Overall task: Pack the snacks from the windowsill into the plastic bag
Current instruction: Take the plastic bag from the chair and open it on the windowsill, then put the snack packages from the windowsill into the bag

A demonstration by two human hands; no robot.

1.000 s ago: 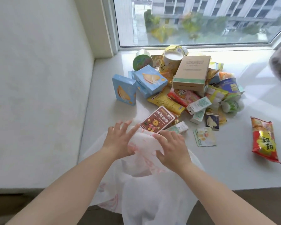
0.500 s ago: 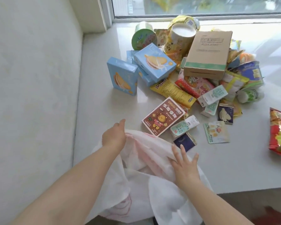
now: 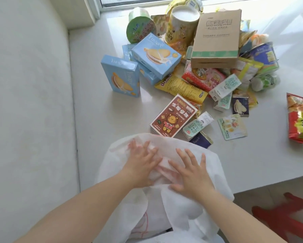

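- The windowsill (image 3: 101, 130) is a pale, smooth ledge running from a window frame at the top down to a near edge; a white wall stands along its left side, and something red sits on the floor below its right end
- The plastic bag (image 3: 180, 206), thin and white with faint red print, lies spread on the near edge of the windowsill and hangs down over that edge
- The snacks are heaped beyond the plastic bag: a brown box with a cartoon bear (image 3: 173, 116) just past its far rim, a small green-and-white carton (image 3: 198, 127) and a dark sachet (image 3: 200, 141) to the right of that box, blue biscuit boxes (image 3: 156, 55) and a plain cardboard box (image 3: 217, 37) further back
- A red crisp packet (image 3: 300, 120) lies well apart to the right of the plastic bag
- Both grips rest flat on the plastic bag: the left hand (image 3: 142, 160) and the right hand (image 3: 191, 174) lie side by side, fingers straight and spread, pressing the film and holding nothing
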